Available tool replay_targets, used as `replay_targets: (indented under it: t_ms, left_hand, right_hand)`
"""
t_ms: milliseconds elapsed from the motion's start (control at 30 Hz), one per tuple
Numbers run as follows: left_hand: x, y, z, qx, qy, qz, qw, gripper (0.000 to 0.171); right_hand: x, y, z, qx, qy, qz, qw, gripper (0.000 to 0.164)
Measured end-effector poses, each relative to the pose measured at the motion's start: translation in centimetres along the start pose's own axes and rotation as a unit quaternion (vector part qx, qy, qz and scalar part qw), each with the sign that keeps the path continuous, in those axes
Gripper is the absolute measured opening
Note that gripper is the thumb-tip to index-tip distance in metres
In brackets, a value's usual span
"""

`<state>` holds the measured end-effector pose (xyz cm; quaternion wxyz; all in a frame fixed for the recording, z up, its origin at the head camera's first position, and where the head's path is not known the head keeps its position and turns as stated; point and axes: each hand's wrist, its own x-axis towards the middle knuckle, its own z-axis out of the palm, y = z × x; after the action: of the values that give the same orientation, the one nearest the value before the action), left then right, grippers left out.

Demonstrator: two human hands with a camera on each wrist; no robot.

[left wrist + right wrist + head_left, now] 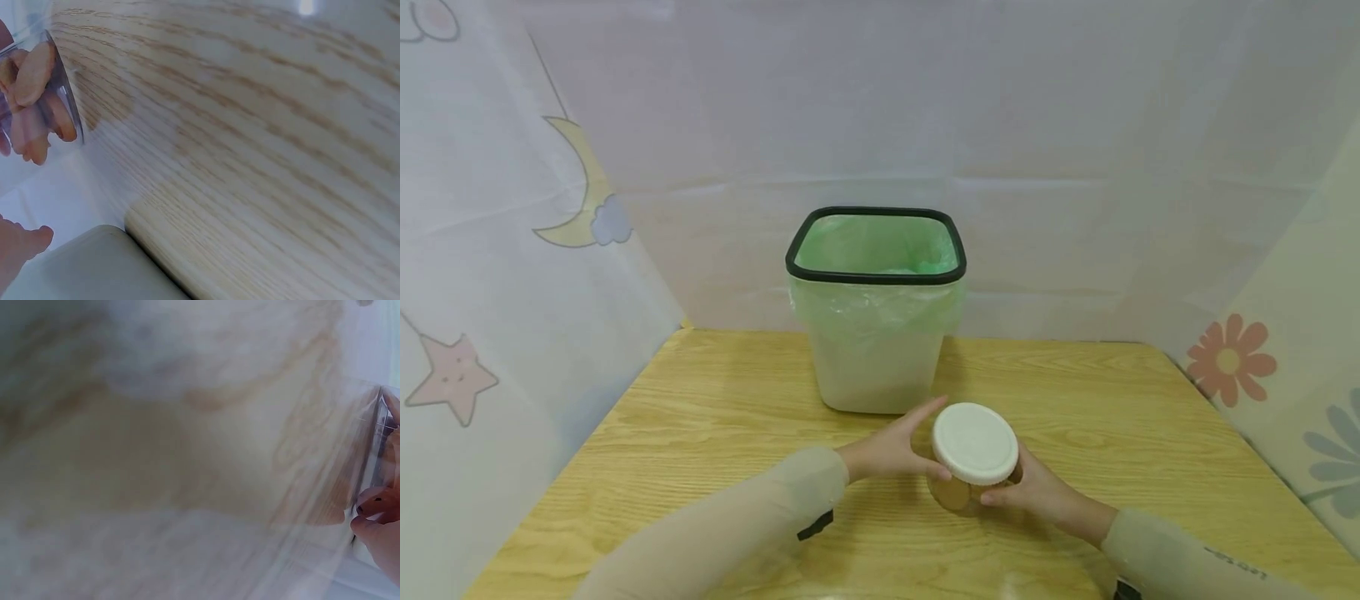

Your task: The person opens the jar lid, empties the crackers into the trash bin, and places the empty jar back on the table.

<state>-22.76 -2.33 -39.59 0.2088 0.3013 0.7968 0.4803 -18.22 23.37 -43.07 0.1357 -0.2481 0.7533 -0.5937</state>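
Note:
A clear jar [955,493] with a white ribbed lid [975,442] stands at the near middle of the table. Flat brown biscuit-like pieces [34,75] show through its wall in the left wrist view. My right hand [1048,496] grips the jar's right side low down, thumb on the front; in the right wrist view its thumb [375,540] lies against the wall. On the other side, my left hand [891,450] is spread wide, thumb tip at the jar, straight fingers [928,408] pointing away beside the lid.
Behind the jar stands a pale bin [872,367] with a black rim and a green bag lining. The wooden table [722,392] runs back to a pale curtain [1037,150], with patterned sheets at both sides.

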Motion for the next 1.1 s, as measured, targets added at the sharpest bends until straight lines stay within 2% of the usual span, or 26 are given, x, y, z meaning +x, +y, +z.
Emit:
replay_targets:
  t_ms: [367,600,1100]
  left_hand:
    - [0.49,-0.19,-0.23,0.005,-0.013,0.005,0.9999,0.099]
    - [0.71,-0.36,-0.31,-0.004,-0.009,0.02,0.9998,0.095]
    - [0.49,-0.58,-0.03,-0.012,0.006,0.027,0.9996,0.09]
  right_hand:
    - [0.11,0.05,-0.08,-0.006,-0.006,0.007,1.0,0.101]
    - [0.06,-0.07,-0.11,-0.009,-0.01,0.003,1.0,0.102]
    - [0.08,-0.06,-0.13,-0.007,-0.011,-0.001,1.0,0.101]
